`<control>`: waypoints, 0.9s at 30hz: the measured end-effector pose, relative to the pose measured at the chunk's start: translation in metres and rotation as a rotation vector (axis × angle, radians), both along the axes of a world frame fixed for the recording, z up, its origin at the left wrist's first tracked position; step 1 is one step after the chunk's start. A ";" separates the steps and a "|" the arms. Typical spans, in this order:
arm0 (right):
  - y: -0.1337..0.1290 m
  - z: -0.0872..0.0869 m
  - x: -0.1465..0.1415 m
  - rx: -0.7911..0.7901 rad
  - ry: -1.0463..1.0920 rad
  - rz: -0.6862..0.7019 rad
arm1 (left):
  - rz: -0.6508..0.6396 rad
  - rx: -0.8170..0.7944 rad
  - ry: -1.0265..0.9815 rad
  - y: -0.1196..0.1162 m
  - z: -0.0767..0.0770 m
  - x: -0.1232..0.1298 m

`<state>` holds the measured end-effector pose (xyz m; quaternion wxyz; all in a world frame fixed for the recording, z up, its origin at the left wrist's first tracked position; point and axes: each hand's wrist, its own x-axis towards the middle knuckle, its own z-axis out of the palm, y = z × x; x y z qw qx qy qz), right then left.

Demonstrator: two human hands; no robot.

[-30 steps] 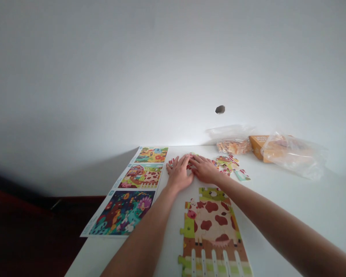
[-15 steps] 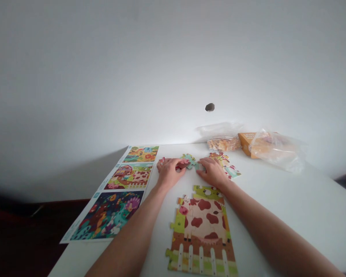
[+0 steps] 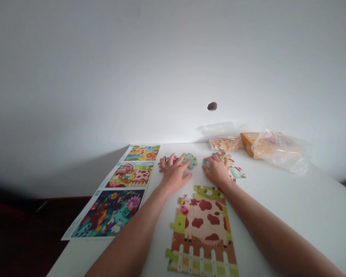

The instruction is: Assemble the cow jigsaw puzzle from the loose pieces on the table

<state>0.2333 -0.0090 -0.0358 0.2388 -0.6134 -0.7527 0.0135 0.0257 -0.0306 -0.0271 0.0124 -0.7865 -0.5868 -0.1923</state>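
My left hand (image 3: 175, 175) is open, its fingers spread over red and brown puzzle pieces and beside a pale green puzzle piece (image 3: 190, 160) on the table. My right hand (image 3: 217, 170) is curled low, with a pale blue-green puzzle piece (image 3: 205, 163) at its fingertips; the fingers hide part of it. More loose puzzle pieces (image 3: 238, 173) lie just right of that hand and partly behind it. Nearer to me, between my forearms, lies a joined puzzle section (image 3: 204, 227) showing a spotted cow and a white fence.
A picture sheet (image 3: 115, 188) with three printed scenes lies at the left of the white table (image 3: 265, 200). At the back right are a clear bag of pieces (image 3: 225, 144) and an orange box (image 3: 249, 145) with a clear plastic bag (image 3: 288, 154) over it. A wall (image 3: 173, 77) stands behind.
My left hand has opened and spread its fingers, drawing slightly back from the pieces. My right hand has moved a little right, along with the pale piece at its fingertips.
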 end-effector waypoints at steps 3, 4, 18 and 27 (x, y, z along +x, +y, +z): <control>0.001 -0.001 0.002 -0.010 0.021 -0.010 | -0.146 -0.050 -0.007 -0.002 -0.001 0.002; 0.001 -0.001 0.003 -0.015 0.024 0.002 | -0.153 -0.053 -0.032 -0.002 -0.002 0.002; -0.002 0.002 -0.001 0.034 0.000 0.326 | -0.026 0.015 -0.160 0.005 -0.009 -0.005; -0.001 -0.002 0.002 -0.012 -0.028 0.308 | 0.144 0.033 -0.092 0.010 -0.012 -0.005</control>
